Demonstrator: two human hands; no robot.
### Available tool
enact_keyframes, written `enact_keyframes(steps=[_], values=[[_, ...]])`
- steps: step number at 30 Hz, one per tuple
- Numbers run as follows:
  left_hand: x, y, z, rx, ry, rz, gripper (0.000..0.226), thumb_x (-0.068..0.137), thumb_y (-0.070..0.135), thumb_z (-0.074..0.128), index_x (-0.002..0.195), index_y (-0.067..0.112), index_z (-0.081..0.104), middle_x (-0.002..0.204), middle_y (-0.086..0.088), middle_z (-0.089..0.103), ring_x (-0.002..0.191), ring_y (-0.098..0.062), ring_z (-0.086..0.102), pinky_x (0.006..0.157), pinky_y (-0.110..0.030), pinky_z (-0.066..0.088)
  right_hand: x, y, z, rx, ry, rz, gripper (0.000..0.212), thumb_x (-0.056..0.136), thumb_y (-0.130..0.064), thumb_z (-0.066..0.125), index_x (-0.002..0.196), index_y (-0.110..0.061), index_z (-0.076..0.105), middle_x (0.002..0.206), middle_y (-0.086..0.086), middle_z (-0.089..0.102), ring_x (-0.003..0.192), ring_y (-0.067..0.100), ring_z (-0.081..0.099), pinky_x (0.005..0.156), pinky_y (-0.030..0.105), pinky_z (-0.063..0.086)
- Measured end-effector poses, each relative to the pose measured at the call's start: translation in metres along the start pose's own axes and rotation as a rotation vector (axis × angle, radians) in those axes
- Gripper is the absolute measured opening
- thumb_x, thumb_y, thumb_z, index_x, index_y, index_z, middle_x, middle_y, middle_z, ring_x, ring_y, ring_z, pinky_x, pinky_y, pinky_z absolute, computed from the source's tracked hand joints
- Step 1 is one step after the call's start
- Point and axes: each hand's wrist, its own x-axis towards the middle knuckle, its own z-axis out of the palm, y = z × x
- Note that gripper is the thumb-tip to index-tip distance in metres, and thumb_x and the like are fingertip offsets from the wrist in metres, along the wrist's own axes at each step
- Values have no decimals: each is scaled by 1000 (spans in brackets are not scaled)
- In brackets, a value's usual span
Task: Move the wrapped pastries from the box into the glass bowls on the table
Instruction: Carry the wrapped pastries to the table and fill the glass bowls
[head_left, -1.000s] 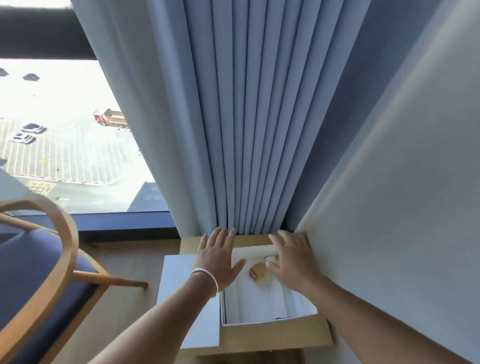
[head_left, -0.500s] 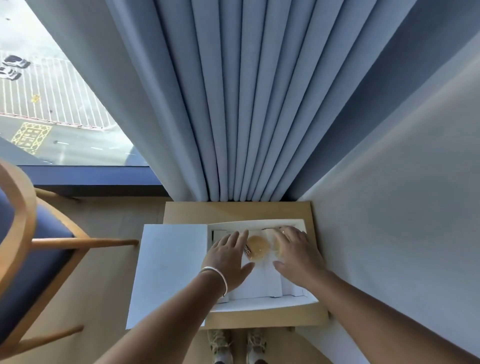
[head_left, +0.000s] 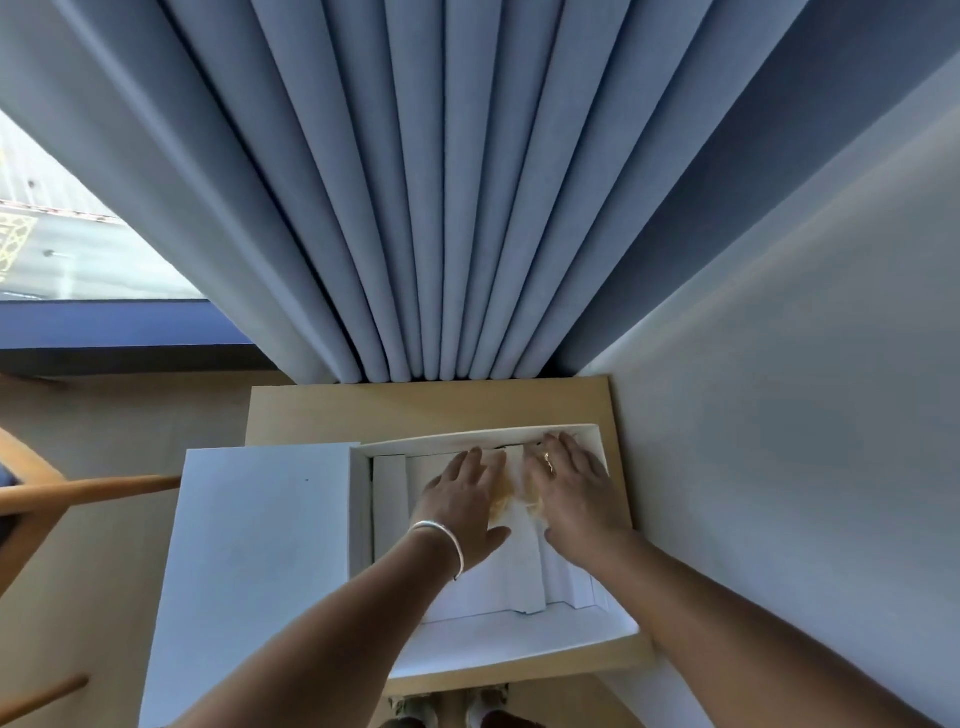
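both hands' fingers lie straight — flat on the wrapped pastries.

Matt white cardboard for the box and its opened lid, smooth, with paper-like white dividers inside. Pale wood, smooth and low in sheen, for the small table and the chair frame; soft, matt blue-grey cloth in deep folds for the curtain. Clear, crinkled film over the golden pastries, and shiny metal on the bracelet and the ring.
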Motion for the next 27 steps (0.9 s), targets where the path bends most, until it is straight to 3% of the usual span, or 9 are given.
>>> enact_keyframes(steps=[5, 12, 19, 23, 27], values=[[15, 2, 13, 19, -83, 2, 85, 87, 44, 60, 148, 34, 2, 158, -10, 7, 145, -27, 7, 107, -41, 34, 6, 0, 5, -8, 23, 11, 77, 85, -12, 65, 150, -17, 22, 156, 13, 17, 145, 33, 15, 119, 40, 19], [7, 5, 2, -51, -17, -16, 53, 92, 13, 50, 140, 27, 34, 140, -4, 42, 126, -24, 41, 92, -38, 47, -1, -7, -9, 4, 48, 56, 63, 85, -1, 61, 142, -12, 35, 147, 12, 30, 131, 31, 35, 104, 35, 40], [-43, 2, -44, -95, 54, 19, 65, 83, -5, 51, 138, 27, 34, 142, 5, 42, 125, -19, 44, 92, -32, 47, -39, -17, -39, 97, 71, 82, 65, 81, -23, 72, 135, -20, 37, 144, 4, 26, 124, 24, 38, 80, 28, 48], [-81, 2, -79, -105, 158, -7, 71, 83, -7, 47, 141, 29, 28, 149, 7, 33, 132, -17, 37, 92, -33, 49, -62, -26, -74, 124, 158, 40, 63, 79, -32, 70, 133, -24, 39, 149, -2, 29, 126, 23, 36, 94, 30, 43], [-118, -8, -140, -87, 311, -57, 73, 83, -6, 48, 143, 29, 24, 150, 5, 30, 134, -19, 33, 95, -34, 47, -74, -46, -140, 143, 272, -29, 66, 75, -39, 69, 133, -33, 39, 133, -11, 40, 118, 18, 41, 95, 28, 41]])
